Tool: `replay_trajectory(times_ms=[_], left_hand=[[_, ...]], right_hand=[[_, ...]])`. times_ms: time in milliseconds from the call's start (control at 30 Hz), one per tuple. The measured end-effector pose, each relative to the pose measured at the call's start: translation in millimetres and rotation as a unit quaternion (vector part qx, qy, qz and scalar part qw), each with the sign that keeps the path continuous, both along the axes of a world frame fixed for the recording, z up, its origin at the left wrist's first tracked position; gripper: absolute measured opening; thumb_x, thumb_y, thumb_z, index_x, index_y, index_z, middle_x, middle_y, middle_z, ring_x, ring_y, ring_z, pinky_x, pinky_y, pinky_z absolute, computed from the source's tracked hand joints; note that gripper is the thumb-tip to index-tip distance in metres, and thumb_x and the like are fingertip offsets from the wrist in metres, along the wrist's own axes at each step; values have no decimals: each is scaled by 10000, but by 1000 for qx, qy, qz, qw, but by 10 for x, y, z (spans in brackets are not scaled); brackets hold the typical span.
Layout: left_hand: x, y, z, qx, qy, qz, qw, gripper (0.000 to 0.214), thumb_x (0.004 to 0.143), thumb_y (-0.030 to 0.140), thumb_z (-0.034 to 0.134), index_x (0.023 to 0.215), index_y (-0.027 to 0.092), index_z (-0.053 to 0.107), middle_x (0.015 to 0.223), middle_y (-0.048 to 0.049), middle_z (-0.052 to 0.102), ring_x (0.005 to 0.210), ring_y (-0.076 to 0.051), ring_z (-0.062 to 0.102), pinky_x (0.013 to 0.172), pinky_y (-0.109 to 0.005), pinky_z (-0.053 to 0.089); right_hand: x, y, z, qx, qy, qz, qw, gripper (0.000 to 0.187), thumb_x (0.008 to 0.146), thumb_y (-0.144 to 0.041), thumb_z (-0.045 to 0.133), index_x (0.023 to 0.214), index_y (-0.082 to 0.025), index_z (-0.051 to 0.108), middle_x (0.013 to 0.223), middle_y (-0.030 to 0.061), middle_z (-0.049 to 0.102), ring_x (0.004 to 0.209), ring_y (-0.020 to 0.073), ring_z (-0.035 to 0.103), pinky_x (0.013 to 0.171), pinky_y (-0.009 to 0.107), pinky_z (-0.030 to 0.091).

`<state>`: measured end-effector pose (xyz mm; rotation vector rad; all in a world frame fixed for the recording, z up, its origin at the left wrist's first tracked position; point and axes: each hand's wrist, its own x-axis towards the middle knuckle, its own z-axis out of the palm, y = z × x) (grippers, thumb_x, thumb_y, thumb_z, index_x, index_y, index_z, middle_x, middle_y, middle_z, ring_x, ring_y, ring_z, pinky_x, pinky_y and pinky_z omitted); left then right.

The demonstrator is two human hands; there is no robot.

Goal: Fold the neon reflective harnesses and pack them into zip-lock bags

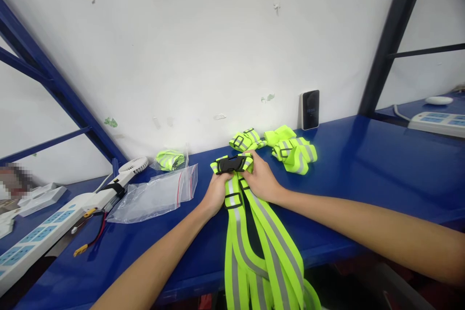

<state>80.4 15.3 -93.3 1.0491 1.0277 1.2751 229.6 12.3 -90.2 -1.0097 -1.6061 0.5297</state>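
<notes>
In the head view, the left hand [217, 191] and right hand [259, 177] pinch a neon-yellow webbing harness with grey stripes [279, 271] beside its black plastic buckle [231, 164], straps hanging past the blue tabletop's [345, 169] front edge. Two folded neon-yellow bundles [297, 152] lie just beyond, partly blocking the way to the upright black-screened device [310, 110]. Leftward: clear plastic bags [148, 198] (red-lined), a white handheld fan [134, 164], a white blue-socketed power strip [43, 235].

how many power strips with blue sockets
2: a white plastic power strip on the left, another white plastic strip at far right beyond the dark metal post. Others may be hidden.
</notes>
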Motion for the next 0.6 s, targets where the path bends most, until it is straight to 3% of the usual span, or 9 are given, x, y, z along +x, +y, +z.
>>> replay_trajectory(times_ms=[100,333,433,600], left_hand=[[-20,0,-9,25,-1,-42,999,304,626,194,625,927,150,634,828,-27,713,814,-246,680,788,-370,520],[-3,15,-4,151,103,-7,983,322,763,319,651,1042,156,651,1041,-78,713,1112,-295,611,965,-421,465],[4,18,20,203,136,1,970,334,769,301,668,1065,146,651,1088,-94,702,1105,-290,614,979,-422,455],[12,9,27,219,151,19,964,302,757,288,688,1018,139,656,1029,-94,712,1043,-284,637,954,-423,468]], right_hand=[[7,11,3,3,40,21,999,267,746,-120,505,1000,-203,514,918,43,641,885,240,606,778,341,452],[2,17,13,-9,86,44,995,261,718,-90,510,956,-197,530,919,36,636,896,231,611,799,349,461],[-20,2,-8,-17,96,42,994,266,723,-74,474,949,-205,527,945,41,644,899,226,607,827,362,460],[-47,-45,-36,-29,108,44,993,310,720,-65,469,987,-220,499,940,26,635,896,216,599,887,386,448]])
